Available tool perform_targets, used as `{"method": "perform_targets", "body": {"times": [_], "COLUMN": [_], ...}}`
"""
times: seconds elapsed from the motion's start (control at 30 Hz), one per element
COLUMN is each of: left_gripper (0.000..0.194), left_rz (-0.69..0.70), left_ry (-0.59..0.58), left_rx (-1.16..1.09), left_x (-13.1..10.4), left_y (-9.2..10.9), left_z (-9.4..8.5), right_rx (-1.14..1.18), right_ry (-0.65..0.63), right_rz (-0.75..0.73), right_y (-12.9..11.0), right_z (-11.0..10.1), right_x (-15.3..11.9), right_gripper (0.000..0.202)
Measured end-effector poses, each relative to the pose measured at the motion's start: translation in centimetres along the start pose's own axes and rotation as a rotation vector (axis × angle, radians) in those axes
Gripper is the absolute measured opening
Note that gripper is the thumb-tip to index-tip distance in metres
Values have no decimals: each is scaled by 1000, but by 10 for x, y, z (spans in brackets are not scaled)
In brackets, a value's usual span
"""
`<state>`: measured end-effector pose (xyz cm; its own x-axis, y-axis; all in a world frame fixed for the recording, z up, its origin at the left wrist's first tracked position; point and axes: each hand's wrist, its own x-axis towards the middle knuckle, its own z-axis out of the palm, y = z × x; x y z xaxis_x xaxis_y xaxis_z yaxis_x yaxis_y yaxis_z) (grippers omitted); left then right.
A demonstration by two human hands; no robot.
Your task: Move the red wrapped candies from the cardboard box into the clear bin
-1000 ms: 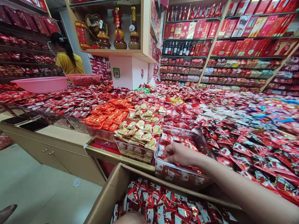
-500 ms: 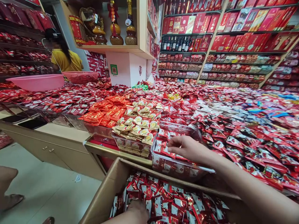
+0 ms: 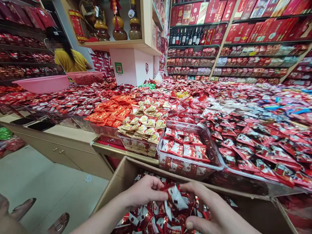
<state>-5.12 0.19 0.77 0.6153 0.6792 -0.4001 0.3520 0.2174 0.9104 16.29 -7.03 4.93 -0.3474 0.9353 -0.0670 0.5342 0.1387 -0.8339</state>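
Over the open cardboard box (image 3: 113, 185), my left hand (image 3: 145, 192) pinches red-and-white candy packets (image 3: 177, 197) between thumb and fingers. My right hand (image 3: 211, 203) is open just to the right of those packets, its thumb and fingers spread apart. Whether its index fingertip touches them I cannot tell. Loose packets (image 3: 148, 214) of the same kind fill the box beneath both hands. Behind the box stands a clear plastic bin (image 3: 190, 167), with similar packets (image 3: 184, 148) laid in rows inside it.
Gold packets (image 3: 146, 122) and orange packets (image 3: 109, 112) are heaped left of the bin. Red-and-black packets (image 3: 253, 152) lie to its right. A pink basin (image 3: 41, 85) is at the far left, near a person in a yellow top (image 3: 70, 61). Feet (image 3: 57, 224) show lower left.
My right hand has come down from the clear bin to the box. My left hand has risen out of the loose packets with some in its fingers. The view has shifted slightly.
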Motion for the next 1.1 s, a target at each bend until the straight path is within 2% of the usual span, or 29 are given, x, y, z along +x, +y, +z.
{"method": "perform_targets", "body": {"times": [0.03,0.07,0.17,0.23,0.4,0.63,0.73,0.8,0.87,0.9,0.97,1.03,1.1], "left_gripper": [28,30,30,30,29,27,24,20,17,17,16,19,20], "left_rz": [-1,-14,-49,-31,5,17,68,137,261,358,583,704,646], "left_ry": [5,12,20,-2,-33,-10,-101,-78,74,193,301,259,161], "left_rx": [-168,-284,-432,-456,-408,-322,-119,66,264,405,735,1027,1243], "left_x": [0,-1,-1,-1,0,3,-9,-20,-29,-29,-22,-3,20], "left_y": [5,9,14,13,12,1,9,28,57,72,100,119,130], "left_z": [5,9,19,22,17,20,16,7,-6,-13,-28,-38,-44], "right_rx": [93,208,565,704,781,775,555,311,82,-19,-197,-327,-406], "right_ry": [22,42,77,82,92,104,122,213,385,482,605,557,391], "right_rz": [13,21,53,105,222,235,194,80,-62,-122,-184,-217,-219], "right_y": [4,7,12,14,22,24,17,8,-3,-8,-19,-26,-31], "right_z": [7,13,20,19,18,26,17,-1,-26,-39,-63,-80,-87], "right_x": [2,5,12,14,14,13,3,-4,-5,-1,13,35,57], "right_gripper": [53,55,28,19,25,26,23,20,21,24,24,19,13]}}
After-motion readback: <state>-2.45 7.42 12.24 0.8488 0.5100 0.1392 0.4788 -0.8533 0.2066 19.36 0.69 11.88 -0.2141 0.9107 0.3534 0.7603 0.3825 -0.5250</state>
